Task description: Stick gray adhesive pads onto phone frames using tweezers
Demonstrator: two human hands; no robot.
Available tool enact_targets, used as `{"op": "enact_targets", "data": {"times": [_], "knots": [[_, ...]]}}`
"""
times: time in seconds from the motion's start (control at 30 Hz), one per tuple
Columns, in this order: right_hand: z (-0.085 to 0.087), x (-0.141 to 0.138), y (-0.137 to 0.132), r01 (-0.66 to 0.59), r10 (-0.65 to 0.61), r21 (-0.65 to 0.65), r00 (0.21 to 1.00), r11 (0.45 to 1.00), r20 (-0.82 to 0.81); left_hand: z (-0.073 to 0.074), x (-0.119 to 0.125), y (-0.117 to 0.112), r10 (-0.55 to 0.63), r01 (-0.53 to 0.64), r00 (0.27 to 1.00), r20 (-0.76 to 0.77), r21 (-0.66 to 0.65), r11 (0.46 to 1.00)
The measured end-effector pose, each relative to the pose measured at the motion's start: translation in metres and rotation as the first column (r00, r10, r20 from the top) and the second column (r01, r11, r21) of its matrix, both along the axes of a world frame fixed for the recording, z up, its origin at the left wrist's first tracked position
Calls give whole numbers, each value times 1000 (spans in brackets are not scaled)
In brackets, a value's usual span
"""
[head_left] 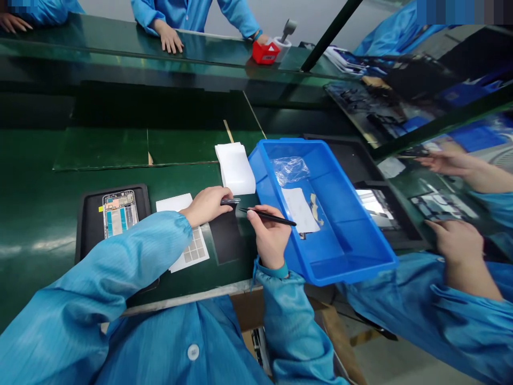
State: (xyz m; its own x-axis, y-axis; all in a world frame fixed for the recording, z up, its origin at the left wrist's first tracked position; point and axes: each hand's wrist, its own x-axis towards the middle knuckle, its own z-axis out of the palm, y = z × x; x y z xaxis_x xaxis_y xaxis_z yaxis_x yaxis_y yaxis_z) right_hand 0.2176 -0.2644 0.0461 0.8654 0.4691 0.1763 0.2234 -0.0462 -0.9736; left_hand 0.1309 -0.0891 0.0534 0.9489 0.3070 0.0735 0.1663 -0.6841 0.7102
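My left hand point(210, 205) is closed, pinching a small thin dark piece with a clear edge point(230, 201) above the bench. My right hand point(272, 238) is wrapped round black tweezers point(276, 217). Their tips point left, close to the piece in my left hand; whether they touch it I cannot tell. Below both hands lies a black sheet point(227, 238). A white sheet with grey squares point(194, 250) is partly hidden under my left wrist. To the left, an opened phone point(120, 214) rests in a black tray point(90, 230), partly covered by my sleeve.
A blue bin point(360, 235) at my right holds clear plastic film point(291, 170) and a white paper point(300, 209). White sheets point(235, 168) are stacked beyond my hands. A co-worker's hands point(460, 243) work at the right. Across the bench stand a red box point(265, 52) and other people.
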Motion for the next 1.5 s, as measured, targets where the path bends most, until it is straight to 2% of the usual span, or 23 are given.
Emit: {"op": "enact_targets", "data": {"times": [0.13, 0.4, 0.87, 1.5], "knots": [[2, 1, 4, -35, 33, 73, 999, 997, 31, 5, -6, 0, -28, 31, 997, 73, -36, 999], [4, 0, 5, -130, 119, 201, 991, 971, 67, 17, -18, -5, -116, 121, 987, 113, -37, 992], [4, -2, 4, -160, 149, 223, 987, 962, 65, 16, -20, -7, -113, 123, 979, 171, -52, 991], [2, -2, 5, -103, 90, 186, 993, 977, 76, 17, -21, -8, -98, 103, 985, 142, -23, 994]]}}
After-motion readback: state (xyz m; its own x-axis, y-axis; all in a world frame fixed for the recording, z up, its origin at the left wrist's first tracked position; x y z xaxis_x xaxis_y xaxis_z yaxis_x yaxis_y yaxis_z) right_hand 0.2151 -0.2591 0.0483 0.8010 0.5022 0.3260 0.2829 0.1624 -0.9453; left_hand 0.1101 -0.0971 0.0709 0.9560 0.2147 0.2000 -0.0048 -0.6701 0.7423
